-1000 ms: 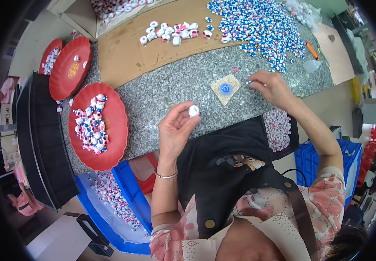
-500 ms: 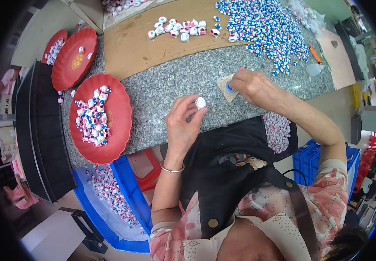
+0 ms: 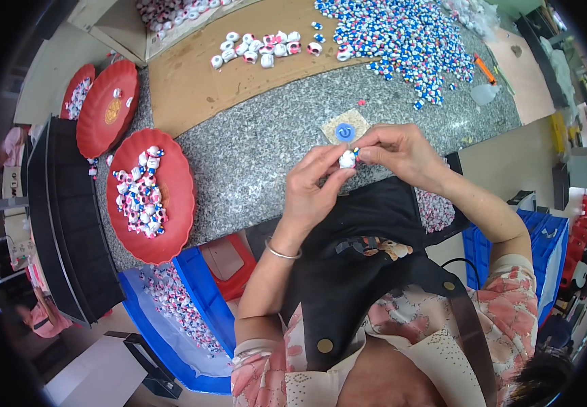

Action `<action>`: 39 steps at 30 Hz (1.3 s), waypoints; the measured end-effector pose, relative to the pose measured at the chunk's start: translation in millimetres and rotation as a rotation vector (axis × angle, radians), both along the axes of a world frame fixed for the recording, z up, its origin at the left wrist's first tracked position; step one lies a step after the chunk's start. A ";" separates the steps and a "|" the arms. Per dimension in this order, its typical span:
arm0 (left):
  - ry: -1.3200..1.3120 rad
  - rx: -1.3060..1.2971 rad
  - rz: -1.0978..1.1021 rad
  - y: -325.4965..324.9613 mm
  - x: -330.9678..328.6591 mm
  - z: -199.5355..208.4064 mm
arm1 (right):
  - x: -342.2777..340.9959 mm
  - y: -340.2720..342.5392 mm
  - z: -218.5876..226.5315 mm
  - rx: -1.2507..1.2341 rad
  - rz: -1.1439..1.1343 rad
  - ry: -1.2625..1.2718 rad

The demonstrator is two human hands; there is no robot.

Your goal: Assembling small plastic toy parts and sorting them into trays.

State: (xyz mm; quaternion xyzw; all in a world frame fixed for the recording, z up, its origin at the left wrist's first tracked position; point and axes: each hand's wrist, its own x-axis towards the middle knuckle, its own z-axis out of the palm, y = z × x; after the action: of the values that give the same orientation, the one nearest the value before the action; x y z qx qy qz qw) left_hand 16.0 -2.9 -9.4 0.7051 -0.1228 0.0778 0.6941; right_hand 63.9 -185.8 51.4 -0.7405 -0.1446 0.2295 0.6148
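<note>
A small white figurine head (image 3: 346,161) is pinched between the thumb and fingers of my left hand (image 3: 310,186). My right hand (image 3: 405,156) meets it from the right, its thumb and fingertips closed on a small blue figurine body (image 3: 357,153) that touches the head. The fingers hide part of both pieces. Just beyond my hands, a round blue cap (image 3: 345,131) rests on a speckled beige square pad (image 3: 329,127). A tiny pink piece (image 3: 361,102) lies past the pad on the grey granite tabletop (image 3: 246,149).
Loose white heads (image 3: 266,49) sit on brown cardboard (image 3: 185,102). Many blue-and-white bodies (image 3: 402,41) are heaped at far right, near an orange-handled tool (image 3: 485,69). A red scalloped plate (image 3: 183,224) holds joined figurines at left. Below stands a blue crate (image 3: 205,292).
My right hand has left the blue cap and come down to my left hand, bringing a blue body against the white head. My left hand has shifted right.
</note>
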 end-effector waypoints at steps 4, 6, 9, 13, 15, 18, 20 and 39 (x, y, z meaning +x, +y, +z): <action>0.257 -0.157 -0.331 14.7 3.8 20.3 | -3.7 -2.1 7.6 -0.110 0.176 -0.593; 0.310 -0.149 -0.336 17.6 2.0 22.9 | -7.6 1.3 5.9 -0.112 0.158 -0.560; 0.367 -0.206 -0.319 11.5 0.8 17.9 | -9.1 0.2 -1.3 -0.127 0.122 -0.570; 0.375 -0.136 -0.307 18.8 -2.5 24.0 | -8.0 -4.1 -9.4 -0.103 0.187 -0.448; 0.303 0.029 -0.122 35.0 -2.7 39.1 | -1.7 -13.3 -11.6 -0.099 0.127 -0.590; 0.105 0.252 0.334 110.4 -12.7 50.0 | 28.4 -69.8 -20.0 -0.485 -0.148 -0.835; -0.014 0.624 0.616 148.4 -16.1 70.6 | 35.8 -89.4 -13.6 -0.561 -0.277 -0.703; -0.046 0.745 0.633 146.0 172.5 -3.9 | 50.0 -75.7 4.7 -0.809 -0.068 -0.473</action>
State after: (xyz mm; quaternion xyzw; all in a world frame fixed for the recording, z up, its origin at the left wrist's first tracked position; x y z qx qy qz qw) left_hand 188.5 143.1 -13.3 0.9064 0.0626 0.2512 0.3339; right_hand 113.9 -261.5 56.2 -0.9570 -0.1553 0.0722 0.2340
